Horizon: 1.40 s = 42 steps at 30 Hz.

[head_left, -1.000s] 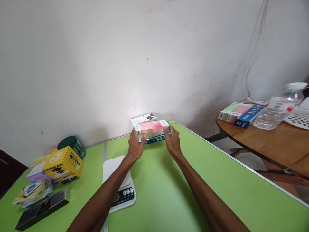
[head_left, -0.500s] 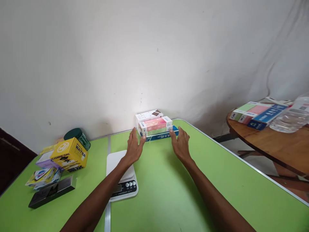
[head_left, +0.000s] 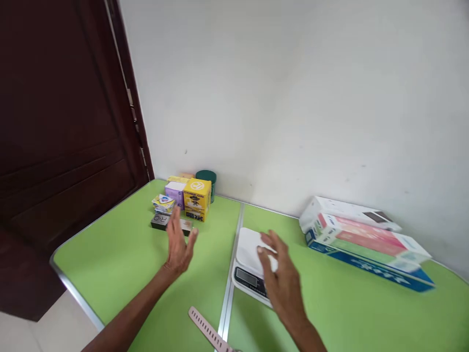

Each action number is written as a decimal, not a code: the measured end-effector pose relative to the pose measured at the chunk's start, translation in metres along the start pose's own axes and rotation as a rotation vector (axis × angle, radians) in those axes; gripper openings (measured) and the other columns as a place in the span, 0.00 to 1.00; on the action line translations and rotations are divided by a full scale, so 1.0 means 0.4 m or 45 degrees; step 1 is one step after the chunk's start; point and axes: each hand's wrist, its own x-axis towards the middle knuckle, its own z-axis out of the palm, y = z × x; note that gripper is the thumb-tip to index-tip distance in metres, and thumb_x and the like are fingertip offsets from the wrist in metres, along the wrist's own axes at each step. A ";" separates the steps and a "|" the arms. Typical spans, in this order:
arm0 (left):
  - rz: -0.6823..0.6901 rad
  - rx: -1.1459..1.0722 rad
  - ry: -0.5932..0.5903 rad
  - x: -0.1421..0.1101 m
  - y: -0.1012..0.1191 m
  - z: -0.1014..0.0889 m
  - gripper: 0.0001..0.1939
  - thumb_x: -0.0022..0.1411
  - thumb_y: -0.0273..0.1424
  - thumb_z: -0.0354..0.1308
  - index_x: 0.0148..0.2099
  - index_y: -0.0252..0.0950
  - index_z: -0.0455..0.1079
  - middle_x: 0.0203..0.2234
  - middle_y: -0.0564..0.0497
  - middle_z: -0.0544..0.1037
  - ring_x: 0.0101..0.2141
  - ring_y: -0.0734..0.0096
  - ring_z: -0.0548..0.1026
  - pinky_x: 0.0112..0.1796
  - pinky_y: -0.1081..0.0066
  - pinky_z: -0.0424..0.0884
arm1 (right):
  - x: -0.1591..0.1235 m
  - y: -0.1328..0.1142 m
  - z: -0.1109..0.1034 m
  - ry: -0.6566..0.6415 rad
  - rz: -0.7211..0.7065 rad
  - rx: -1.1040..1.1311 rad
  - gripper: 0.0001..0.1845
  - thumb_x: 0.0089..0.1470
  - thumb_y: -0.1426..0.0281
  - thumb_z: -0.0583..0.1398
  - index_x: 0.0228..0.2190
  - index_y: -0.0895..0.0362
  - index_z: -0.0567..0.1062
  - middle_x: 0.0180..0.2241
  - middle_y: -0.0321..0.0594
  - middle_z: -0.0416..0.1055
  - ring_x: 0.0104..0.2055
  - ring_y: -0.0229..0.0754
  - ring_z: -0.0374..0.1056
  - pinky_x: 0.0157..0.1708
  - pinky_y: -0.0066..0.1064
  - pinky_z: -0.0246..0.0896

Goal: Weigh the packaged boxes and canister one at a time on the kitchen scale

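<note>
My left hand [head_left: 179,244] is in the air over the green table, thumb apart from the fingers and nothing in it. Behind it lies a long dark box [head_left: 160,222], partly covered by the fingers. Above the white kitchen scale [head_left: 250,244] is my right hand [head_left: 282,274], fingers bent and apart, holding nothing; it hides the scale's right side. At the right, a pink and green box [head_left: 370,237] rests on a blue box [head_left: 366,266]. A white box [head_left: 351,210] with a brown square stands behind them by the wall.
Beyond my left hand stand a yellow box [head_left: 198,198], a purple box [head_left: 175,193], small yellow packets [head_left: 163,202] and a dark green tub [head_left: 207,176]. A pink watch strap [head_left: 207,327] lies near the front, by the metal seam [head_left: 227,298]. A dark door [head_left: 66,146] is at left.
Both hands have let go of the pink and green box, leaving it on the blue one. My view has swung left; the hands have moved away from the stack, the right now over the scale.
</note>
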 end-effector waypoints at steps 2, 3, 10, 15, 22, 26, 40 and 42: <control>-0.146 0.069 0.203 0.042 -0.077 -0.055 0.42 0.73 0.51 0.48 0.77 0.32 0.44 0.75 0.31 0.50 0.75 0.48 0.46 0.73 0.46 0.43 | -0.020 -0.025 0.113 -0.215 0.048 0.115 0.38 0.65 0.45 0.56 0.69 0.48 0.62 0.64 0.51 0.71 0.58 0.60 0.74 0.55 0.57 0.72; -0.253 0.076 0.262 0.058 -0.113 -0.076 0.43 0.72 0.52 0.48 0.77 0.31 0.44 0.75 0.30 0.50 0.75 0.47 0.46 0.73 0.46 0.42 | -0.029 -0.032 0.169 -0.304 0.063 0.157 0.39 0.65 0.45 0.56 0.70 0.48 0.61 0.66 0.51 0.69 0.61 0.60 0.73 0.58 0.58 0.70; -0.828 -0.076 0.038 0.075 -0.236 -0.102 0.45 0.73 0.51 0.46 0.77 0.23 0.42 0.76 0.27 0.48 0.76 0.49 0.44 0.73 0.55 0.42 | -0.037 -0.031 0.482 -0.444 0.107 0.094 0.54 0.61 0.35 0.50 0.71 0.63 0.59 0.72 0.59 0.56 0.76 0.62 0.50 0.73 0.60 0.44; -0.791 -0.076 0.038 0.072 -0.236 -0.092 0.43 0.73 0.50 0.48 0.75 0.23 0.47 0.74 0.25 0.53 0.76 0.46 0.47 0.73 0.50 0.43 | -0.018 -0.027 0.549 -0.392 0.058 0.059 0.56 0.59 0.31 0.47 0.70 0.62 0.62 0.70 0.58 0.61 0.74 0.62 0.54 0.74 0.59 0.42; -0.653 -0.159 0.051 0.055 -0.194 -0.114 0.39 0.73 0.55 0.44 0.73 0.33 0.55 0.73 0.33 0.60 0.73 0.48 0.56 0.72 0.50 0.49 | -0.024 -0.075 0.467 -0.407 0.180 0.199 0.49 0.60 0.35 0.54 0.71 0.51 0.62 0.72 0.47 0.61 0.75 0.60 0.52 0.74 0.58 0.45; -0.483 -0.211 0.034 0.043 -0.112 -0.096 0.36 0.74 0.55 0.44 0.72 0.36 0.59 0.71 0.38 0.64 0.72 0.50 0.59 0.71 0.52 0.53 | -0.019 -0.124 0.365 -0.242 0.032 0.222 0.47 0.63 0.37 0.54 0.73 0.50 0.58 0.74 0.44 0.56 0.77 0.56 0.48 0.75 0.57 0.43; -0.252 -0.525 -0.561 -0.076 0.118 0.205 0.42 0.70 0.59 0.48 0.73 0.34 0.58 0.70 0.35 0.65 0.70 0.49 0.63 0.70 0.51 0.56 | -0.064 0.063 -0.056 0.192 0.216 0.012 0.42 0.65 0.42 0.54 0.70 0.53 0.63 0.72 0.50 0.59 0.74 0.56 0.54 0.72 0.57 0.49; -0.245 -0.517 -0.601 -0.079 0.099 0.216 0.43 0.70 0.60 0.49 0.74 0.35 0.56 0.70 0.34 0.65 0.70 0.49 0.63 0.70 0.49 0.56 | -0.076 0.102 -0.059 0.195 0.249 0.052 0.42 0.66 0.43 0.54 0.71 0.52 0.61 0.72 0.50 0.60 0.74 0.55 0.55 0.72 0.56 0.50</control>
